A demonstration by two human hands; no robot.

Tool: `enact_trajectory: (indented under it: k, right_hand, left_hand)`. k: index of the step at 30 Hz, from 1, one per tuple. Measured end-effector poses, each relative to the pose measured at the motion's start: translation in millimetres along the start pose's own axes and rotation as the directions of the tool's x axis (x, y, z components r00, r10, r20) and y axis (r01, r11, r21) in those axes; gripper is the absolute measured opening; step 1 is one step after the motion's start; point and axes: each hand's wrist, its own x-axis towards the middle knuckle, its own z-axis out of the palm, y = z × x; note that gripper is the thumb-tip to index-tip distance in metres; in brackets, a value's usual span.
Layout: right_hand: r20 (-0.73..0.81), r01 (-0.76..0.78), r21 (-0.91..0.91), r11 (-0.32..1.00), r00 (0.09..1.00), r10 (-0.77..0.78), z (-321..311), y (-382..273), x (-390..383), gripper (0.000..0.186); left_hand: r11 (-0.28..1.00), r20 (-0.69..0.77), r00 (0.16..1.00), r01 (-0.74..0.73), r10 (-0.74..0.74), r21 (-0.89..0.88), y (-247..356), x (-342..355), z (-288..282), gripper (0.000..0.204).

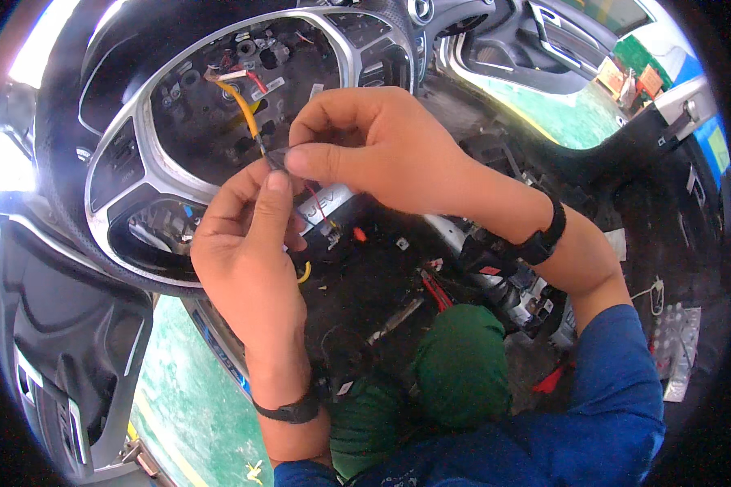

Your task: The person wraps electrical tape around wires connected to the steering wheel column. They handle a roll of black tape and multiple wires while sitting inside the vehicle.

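Note:
My left hand (256, 235) is closed, its thumb and forefinger pinching the lower end of a yellow-sleeved cable (245, 109). A small dark piece (276, 158), perhaps tape or a connector, sits at that end. Thumb and forefinger of my right hand (382, 150) are closed on the same dark piece, tip to tip with the left. The cable comes out of the open hub of a steering wheel (142, 134), near red and white wires (248, 75). A thin red wire (315, 203) hangs below my fingers. Exactly how the fingers hold the piece is hidden.
A red-handled tool (436, 290) and a metal strip (395, 321) lie on the dark car floor before my green-clad knees (463, 365). Exposed brackets and wiring run along the centre (528, 300). An open door (65, 325) stands at left, another (564, 36) far right.

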Motion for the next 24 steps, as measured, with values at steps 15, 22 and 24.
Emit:
enact_trajectory:
  k: [15,22,24]
  right_hand:
    - [-0.002,0.323,-0.687,0.65,0.895,-0.447,18,-12,-16,0.012]
    - [0.13,0.468,-0.798,0.379,0.748,-0.651,24,-3,-12,0.02]
    - [0.151,0.499,-0.759,0.418,0.76,-0.633,25,-7,-13,0.018]
  left_hand:
    - [0.962,-0.06,0.965,-0.259,0.254,-0.089,-26,-1,6,0.015]
    - [0.992,0.095,0.995,0.004,0.008,-0.126,-7,4,-5,0.024]
    - [0.987,0.084,0.996,0.025,-0.012,-0.161,-7,7,-7,0.023]
